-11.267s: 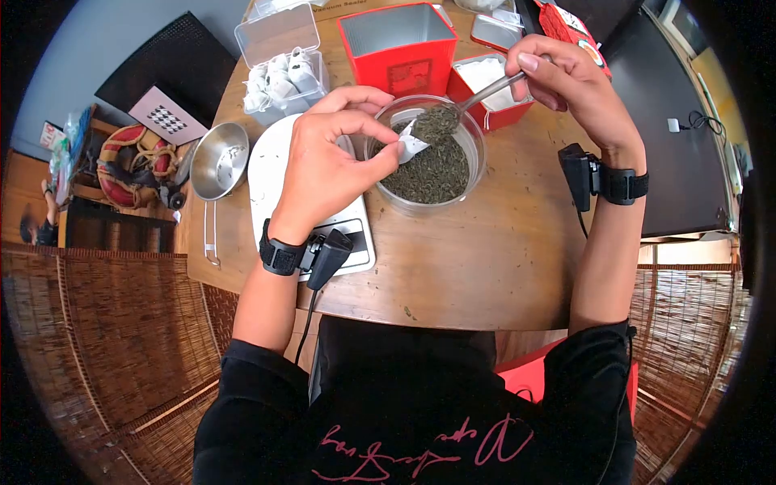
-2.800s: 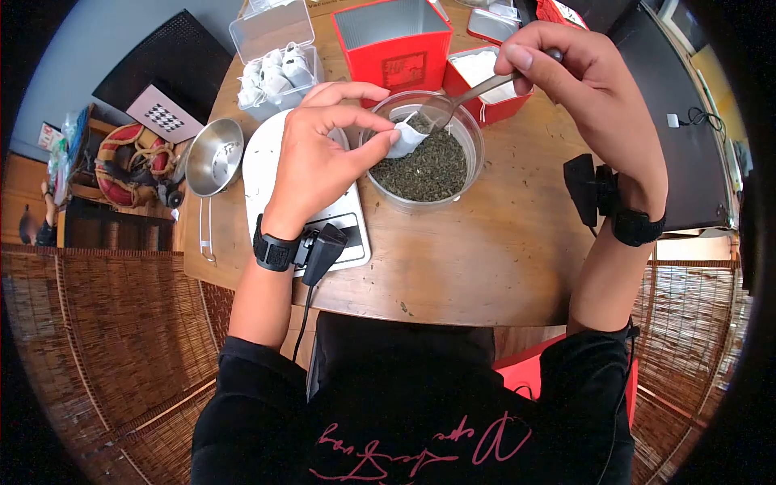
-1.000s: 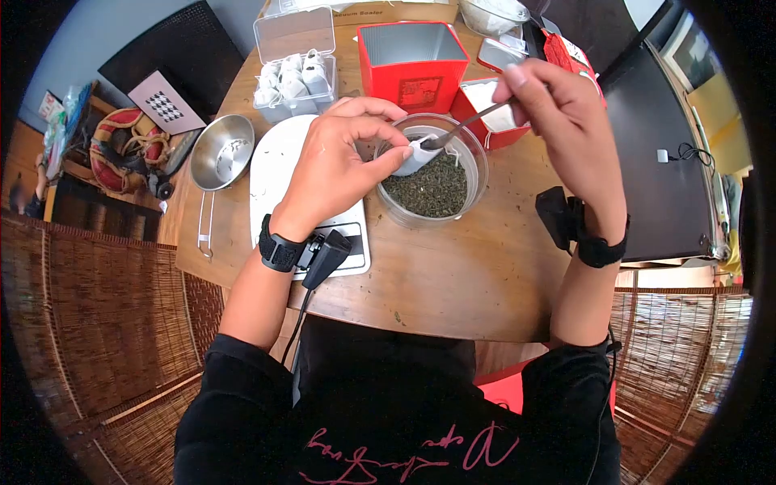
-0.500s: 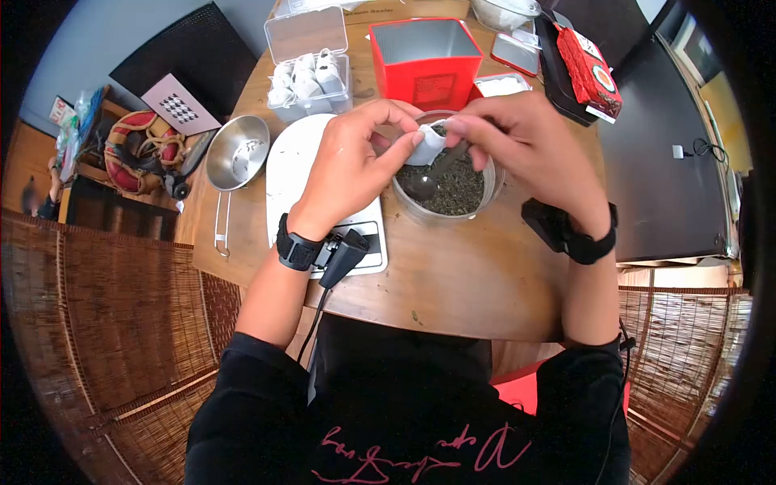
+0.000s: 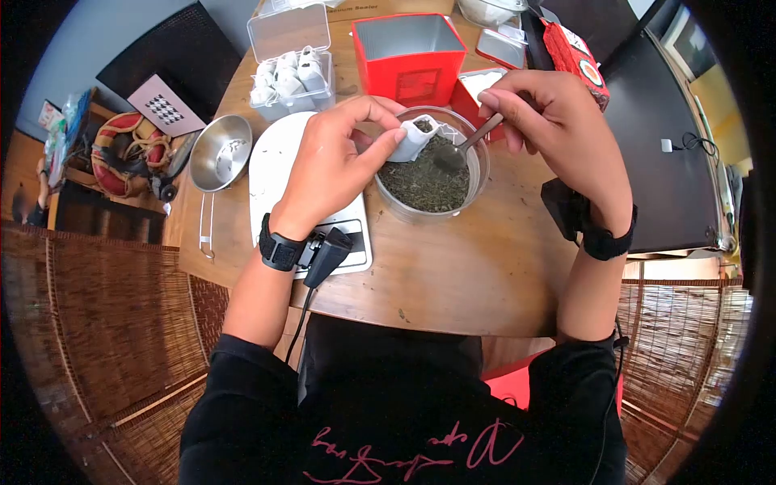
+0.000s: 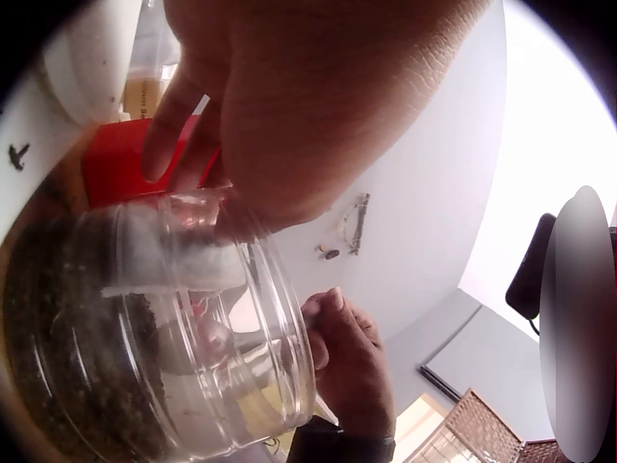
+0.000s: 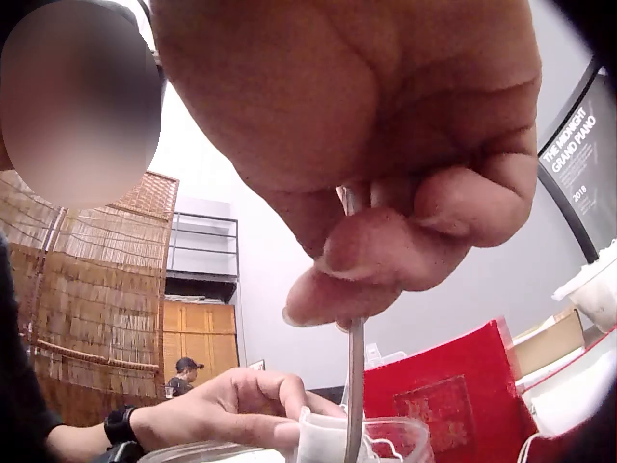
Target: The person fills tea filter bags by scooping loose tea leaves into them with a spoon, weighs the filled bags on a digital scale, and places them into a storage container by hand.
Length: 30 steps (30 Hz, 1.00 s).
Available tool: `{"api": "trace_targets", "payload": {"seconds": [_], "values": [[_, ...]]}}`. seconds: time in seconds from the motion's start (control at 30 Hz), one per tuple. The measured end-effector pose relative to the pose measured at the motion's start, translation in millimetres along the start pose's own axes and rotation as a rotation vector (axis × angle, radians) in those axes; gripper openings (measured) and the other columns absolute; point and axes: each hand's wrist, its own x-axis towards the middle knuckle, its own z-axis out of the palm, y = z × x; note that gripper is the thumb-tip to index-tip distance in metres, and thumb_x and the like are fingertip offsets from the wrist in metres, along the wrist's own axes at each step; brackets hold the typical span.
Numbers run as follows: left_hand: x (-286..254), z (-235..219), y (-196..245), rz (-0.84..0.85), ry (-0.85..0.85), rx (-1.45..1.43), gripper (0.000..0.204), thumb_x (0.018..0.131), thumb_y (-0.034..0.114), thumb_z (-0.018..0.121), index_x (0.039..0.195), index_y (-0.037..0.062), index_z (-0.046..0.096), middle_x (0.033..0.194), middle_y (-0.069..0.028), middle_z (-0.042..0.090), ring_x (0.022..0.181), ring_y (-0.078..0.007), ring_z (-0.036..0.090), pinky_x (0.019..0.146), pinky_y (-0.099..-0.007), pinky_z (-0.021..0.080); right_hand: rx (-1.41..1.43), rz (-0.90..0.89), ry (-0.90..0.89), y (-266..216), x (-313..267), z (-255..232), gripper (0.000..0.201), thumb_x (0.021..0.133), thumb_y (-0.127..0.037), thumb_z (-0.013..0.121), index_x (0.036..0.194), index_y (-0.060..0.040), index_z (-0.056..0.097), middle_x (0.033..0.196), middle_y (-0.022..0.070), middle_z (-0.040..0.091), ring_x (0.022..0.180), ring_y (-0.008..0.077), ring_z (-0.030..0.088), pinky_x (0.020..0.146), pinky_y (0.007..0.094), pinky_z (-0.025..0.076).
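Observation:
A clear round bowl [image 5: 477,174] of dark loose tea leaves [image 5: 420,182] stands on the wooden table. My left hand [image 5: 343,166] pinches a small white tea bag [image 5: 416,137] over the bowl's left rim; the bag [image 6: 169,265] shows blurred through the bowl wall [image 6: 270,318]. My right hand [image 5: 550,121] grips a metal spoon [image 5: 465,145] by its handle, its bowl down in the leaves. In the right wrist view the spoon [image 7: 355,386] hangs straight down beside the bag [image 7: 323,439].
A white scale [image 5: 275,162] lies under my left hand. Behind are a clear box of filled tea bags [image 5: 287,73], an open red tin [image 5: 408,52], a smaller red tin [image 5: 469,89] and a steel strainer [image 5: 218,158]. A black surface [image 5: 679,137] borders the table's right.
My right hand has drawn back to the right, away from the bag, and the spoon now dips into the leaves. The left hand still holds the bag over the bowl.

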Motion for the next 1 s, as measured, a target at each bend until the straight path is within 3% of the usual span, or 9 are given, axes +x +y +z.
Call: {"api": "trace_targets", "payload": {"seconds": [0.13,0.3,0.4,0.83,0.9,1.0], "values": [[0.5,-1.8,-0.5,-0.012,-0.005,0.004,0.008,0.092,0.004,0.073,0.095,-0.0015,0.068,0.112,-0.0114,0.075,0.072,-0.0110,0.068,0.061,-0.0244,0.053,0.018,-0.082,0.034,1.5,-5.5,-3.5,0.024,0.101,-0.020,0.065,0.094,0.0019,0.072,0.074,0.0136,0.070,0.060,0.0210,0.065,0.059,0.0343,0.050],[1.3,-0.8,0.7,-0.020,0.006,-0.009,0.008,0.092,0.005,0.073,0.094,-0.0016,0.068,0.113,-0.0119,0.074,0.072,-0.0105,0.068,0.061,-0.0239,0.053,-0.347,-0.244,0.092,5.4,-12.1,-1.0,0.012,0.092,-0.010,0.067,0.097,-0.0026,0.074,0.084,0.0170,0.072,0.076,0.0367,0.068,0.072,0.0437,0.053],[0.5,0.0,-0.6,-0.033,0.000,-0.011,0.009,0.092,0.005,0.073,0.094,-0.0017,0.068,0.114,-0.0123,0.074,0.073,-0.0104,0.068,0.062,-0.0239,0.053,-0.506,-0.195,0.127,-2.6,-16.1,-1.1,0.009,0.089,-0.008,0.068,0.092,-0.0032,0.075,0.083,0.0174,0.072,0.083,0.0385,0.068,0.076,0.0469,0.053],[-0.1,0.4,-1.9,-0.045,0.007,-0.022,0.009,0.092,0.006,0.073,0.094,-0.0014,0.068,0.114,-0.0110,0.074,0.077,-0.0102,0.068,0.064,-0.0243,0.053,-0.500,-0.246,0.236,-7.0,-18.0,-1.6,0.007,0.083,-0.010,0.075,0.086,-0.0033,0.076,0.082,0.0162,0.071,0.081,0.0378,0.067,0.075,0.0458,0.052],[-0.5,1.5,0.0,-0.068,-0.002,-0.054,0.008,0.092,0.005,0.073,0.094,-0.0013,0.069,0.114,-0.0109,0.074,0.078,-0.0105,0.068,0.065,-0.0244,0.053,-0.548,-0.263,0.221,-11.6,-24.3,-3.2,0.014,0.084,-0.001,0.073,0.098,-0.0001,0.075,0.086,0.0156,0.072,0.072,0.0317,0.068,0.067,0.0383,0.053],[0.2,0.8,-0.7,-0.059,0.006,-0.036,0.008,0.092,0.005,0.073,0.094,-0.0012,0.069,0.114,-0.0110,0.074,0.080,-0.0112,0.068,0.066,-0.0242,0.053,-0.540,-0.271,0.190,-14.1,-23.4,2.7,0.013,0.084,-0.001,0.072,0.096,-0.0002,0.075,0.085,0.0157,0.071,0.072,0.0319,0.068,0.067,0.0391,0.053]]}}
